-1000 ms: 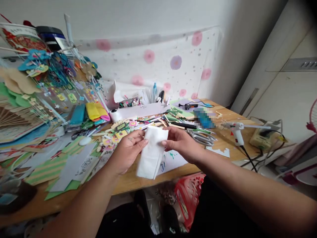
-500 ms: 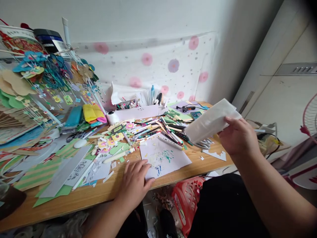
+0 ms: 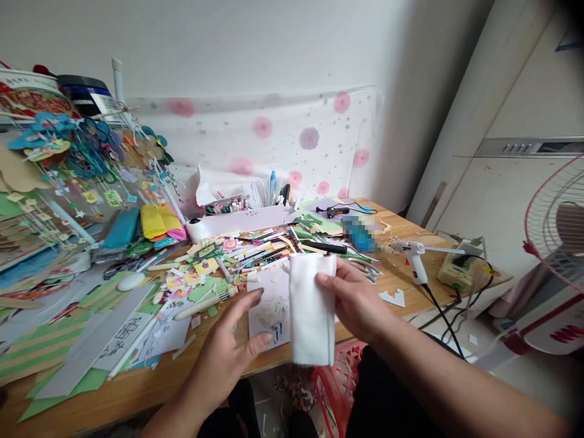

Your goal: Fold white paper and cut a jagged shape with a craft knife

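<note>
Here the right hand (image 3: 358, 298) pinches a folded white sheet (image 3: 312, 316) upright; the left hand (image 3: 230, 344) hovers, grip spread.

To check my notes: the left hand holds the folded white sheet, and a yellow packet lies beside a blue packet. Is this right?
Not quite: the head view shows the right hand holding the folded white sheet. A yellow packet does lie beside a blue packet.

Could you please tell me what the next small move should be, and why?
Perhaps bring the left hand to the free edge of the folded white sheet: the right hand grips its opposite side, while the left is open, empty and close by.
</note>
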A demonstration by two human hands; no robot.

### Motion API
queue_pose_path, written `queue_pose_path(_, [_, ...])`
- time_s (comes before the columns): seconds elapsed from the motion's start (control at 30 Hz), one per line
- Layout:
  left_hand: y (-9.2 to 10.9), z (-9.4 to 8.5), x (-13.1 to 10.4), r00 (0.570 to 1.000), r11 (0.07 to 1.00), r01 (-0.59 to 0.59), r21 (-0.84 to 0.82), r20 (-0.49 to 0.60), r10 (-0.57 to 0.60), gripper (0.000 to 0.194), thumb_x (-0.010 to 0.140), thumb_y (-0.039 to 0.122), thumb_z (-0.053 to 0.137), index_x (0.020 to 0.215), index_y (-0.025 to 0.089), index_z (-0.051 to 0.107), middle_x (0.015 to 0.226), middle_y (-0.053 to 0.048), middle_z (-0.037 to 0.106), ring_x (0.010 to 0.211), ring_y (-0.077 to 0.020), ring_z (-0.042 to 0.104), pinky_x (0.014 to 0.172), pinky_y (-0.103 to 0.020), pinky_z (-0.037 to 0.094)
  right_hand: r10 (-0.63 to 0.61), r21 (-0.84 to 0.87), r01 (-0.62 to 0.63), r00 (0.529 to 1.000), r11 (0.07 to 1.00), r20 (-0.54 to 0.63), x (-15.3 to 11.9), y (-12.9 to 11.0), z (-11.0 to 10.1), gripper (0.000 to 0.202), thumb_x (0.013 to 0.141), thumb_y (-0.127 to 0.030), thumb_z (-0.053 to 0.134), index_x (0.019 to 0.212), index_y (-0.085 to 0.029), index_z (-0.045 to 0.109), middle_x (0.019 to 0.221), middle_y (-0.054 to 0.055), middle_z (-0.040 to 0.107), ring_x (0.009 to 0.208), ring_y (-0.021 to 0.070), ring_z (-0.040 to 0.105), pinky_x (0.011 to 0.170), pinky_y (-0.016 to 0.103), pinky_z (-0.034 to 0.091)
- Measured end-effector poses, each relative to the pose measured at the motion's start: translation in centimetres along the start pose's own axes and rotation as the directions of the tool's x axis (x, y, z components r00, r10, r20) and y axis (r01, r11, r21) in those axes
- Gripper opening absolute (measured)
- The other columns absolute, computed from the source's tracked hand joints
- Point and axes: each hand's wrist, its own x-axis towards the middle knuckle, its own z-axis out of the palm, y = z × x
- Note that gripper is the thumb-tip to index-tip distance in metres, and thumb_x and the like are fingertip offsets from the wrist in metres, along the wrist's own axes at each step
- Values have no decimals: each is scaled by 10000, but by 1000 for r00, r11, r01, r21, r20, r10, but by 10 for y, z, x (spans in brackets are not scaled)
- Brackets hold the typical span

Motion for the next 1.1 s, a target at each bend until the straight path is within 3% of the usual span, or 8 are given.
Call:
queue_pose_path(0.07, [22,9,0,991,925,120,-360,102,-89,545,799,389,630,1306,285,461,1323,-78,544,1153,-263,537,927,-372,454,30,30,-31,999,999,40,-5,16,16,290,613,-277,798,839,-192,635,748,-8,670,661,141,590,635,251,458])
queue_pose_path(0.13, [35,17,0,976,840,215,-498,137,-168,459,763,365,684,1186,218,581,1127,-87,662,973,-247,618,794,-318,498,28,26,-30,997,999,66,-8,27,24,291,617,-279,800,813,-191,604,743,-20,651,647,124,571,616,233,445])
queue_pose_path(0.27, [33,19,-10,968,829,234,-508,46,-245,221,789,328,671,941,170,697,841,-40,713,735,-175,614,655,-245,473,-63,-97,80,984,992,169,-11,34,25,340,635,-267,798,855,-213,545,783,-29,607,684,118,539,602,218,429])
queue_pose_path(0.6, [21,10,-25,926,690,304,-657,32,-376,258,728,369,720,908,187,693,778,-14,693,708,-173,618,642,-250,481,-356,-434,448,892,782,280,-15,38,16,188,873,-304,567,1051,-245,561,839,11,549,748,142,523,670,283,445])
queue_pose_path(0.7, [21,15,-25,880,614,373,-696,55,-472,300,692,421,736,852,177,668,668,-1,660,544,-141,585,517,-240,464,-380,-474,533,841,701,385,-15,33,14,336,903,-255,505,1237,-290,504,1020,55,565,913,177,546,789,340,463])
queue_pose_path(0.83, [17,21,-29,823,557,471,-685,113,-557,348,643,472,758,764,176,621,459,63,512,325,-89,422,347,-216,334,-345,-559,630,770,539,536,-15,20,12,350,796,-189,637,1141,-246,613,1255,97,457,1218,242,410,1016,411,337])
queue_pose_path(0.97, [10,25,-32,813,575,520,-632,158,-561,362,678,489,731,841,180,633,496,53,554,420,-117,511,443,-231,403,-257,-605,566,813,560,522,-16,12,13,94,763,-156,653,853,-179,671,1199,114,506,1181,240,465,997,387,350])
queue_pose_path(1.1, [12,20,-32,859,659,494,-568,201,-471,393,718,472,712,968,172,669,849,-38,705,860,-191,626,765,-257,457,-159,-668,479,862,569,482,-16,12,13,53,812,-177,584,766,-173,609,1021,87,614,989,200,571,872,336,426])
